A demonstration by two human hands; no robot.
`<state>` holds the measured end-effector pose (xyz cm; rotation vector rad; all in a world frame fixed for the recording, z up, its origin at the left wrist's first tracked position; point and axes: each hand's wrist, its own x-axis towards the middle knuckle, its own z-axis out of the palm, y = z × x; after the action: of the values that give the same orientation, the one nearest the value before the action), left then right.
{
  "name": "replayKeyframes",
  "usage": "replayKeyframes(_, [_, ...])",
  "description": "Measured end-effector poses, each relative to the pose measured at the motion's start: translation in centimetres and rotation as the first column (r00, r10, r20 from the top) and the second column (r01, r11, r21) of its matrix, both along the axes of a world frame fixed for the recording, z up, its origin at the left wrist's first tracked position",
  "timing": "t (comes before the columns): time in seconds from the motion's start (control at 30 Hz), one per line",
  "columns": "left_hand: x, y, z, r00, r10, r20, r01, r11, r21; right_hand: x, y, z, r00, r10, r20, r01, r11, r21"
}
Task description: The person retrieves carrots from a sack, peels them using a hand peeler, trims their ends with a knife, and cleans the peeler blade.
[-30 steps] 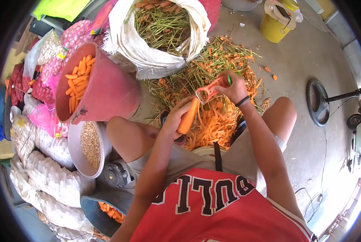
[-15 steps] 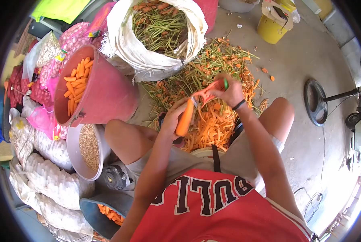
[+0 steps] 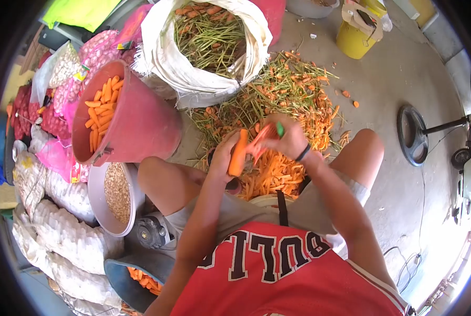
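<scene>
An orange carrot (image 3: 238, 154) is gripped in my left hand (image 3: 223, 156), tilted nearly upright in the view. My right hand (image 3: 289, 138) is closed round a red peeler (image 3: 260, 142) with a green end, and motion blurs it slightly. The peeler is close beside the carrot on its right; whether the blade touches it is hard to tell. Below both hands lies a heap of orange peelings (image 3: 277, 174), which runs into green stems and carrot ends (image 3: 293, 79) farther up.
A red bucket of carrots (image 3: 151, 124) leans at the left, above a basin (image 3: 135, 197) of pale pieces. The white sack (image 3: 204, 87) holds stems. A blue bucket (image 3: 120, 279) contains carrots. Far right are a yellow bucket (image 3: 351, 42) and a round black base (image 3: 412, 135).
The right hand and peeler have moved down toward my lap, alongside the carrot. The carrot has turned more upright and shifted slightly left in the left hand.
</scene>
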<state>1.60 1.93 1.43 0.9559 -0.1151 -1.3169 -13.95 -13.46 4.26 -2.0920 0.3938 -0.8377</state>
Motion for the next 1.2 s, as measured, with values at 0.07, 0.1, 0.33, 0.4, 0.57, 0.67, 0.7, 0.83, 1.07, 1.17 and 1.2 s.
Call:
replayKeyframes(0.07, [-0.5,-0.5,0.5,1.000,0.012,0.016,-0.012,1.000,-0.015,0.1,2.0,0.9,0.994,0.100,-0.035,-0.104,0.984,-0.148])
replayKeyframes(0.1, [-0.6,-0.5,0.6,0.998,0.004,0.057,-0.004,1.000,-0.005,0.2,1.4,0.5,0.996,0.064,-0.060,-0.072,0.988,-0.138])
replayKeyframes(0.33, [-0.7,0.3,0.8,0.995,-0.098,-0.018,0.098,0.995,0.018,-0.6,-3.8,-0.5,0.980,-0.178,-0.092,0.183,0.982,0.041])
replayKeyframes(0.4, [0.1,0.5,0.2,0.990,-0.080,-0.115,0.072,0.994,-0.078,-0.2,-0.4,-0.1,1.000,-0.025,-0.005,0.024,1.000,-0.012])
replayKeyframes(0.57, [-0.3,0.8,0.0,0.991,-0.109,0.084,0.105,0.993,0.045,0.2,-1.0,-0.7,0.993,-0.031,-0.114,0.026,0.999,-0.045])
replayKeyframes(0.67, [-1.2,0.8,2.2,0.985,-0.125,0.115,0.102,0.977,0.190,-0.4,-4.1,-1.1,0.971,-0.202,-0.131,0.206,0.978,0.025])
replayKeyframes(0.7, [-0.8,0.8,1.0,0.995,-0.101,0.012,0.100,0.994,0.031,-0.5,-4.7,-1.2,0.962,-0.240,-0.131,0.248,0.968,0.045])
replayKeyframes(0.83, [-0.9,-0.3,1.3,0.997,0.030,0.067,-0.036,0.996,0.087,-0.1,0.8,0.3,0.999,0.041,-0.028,-0.043,0.994,-0.100])
replayKeyframes(1.07, [-0.6,0.6,1.3,0.978,-0.185,0.094,0.173,0.977,0.126,-0.4,-3.1,-1.5,0.970,-0.201,-0.136,0.210,0.976,0.060])
replayKeyframes(1.17, [1.3,0.7,-1.3,0.972,-0.233,-0.041,0.232,0.972,-0.036,-0.3,-0.8,-0.8,0.990,-0.108,-0.092,0.116,0.990,0.082])
replayKeyframes(1.2, [1.6,1.0,-1.7,0.968,-0.242,-0.059,0.240,0.970,-0.047,-0.2,0.8,-0.3,0.999,-0.032,0.009,0.032,0.999,-0.028])
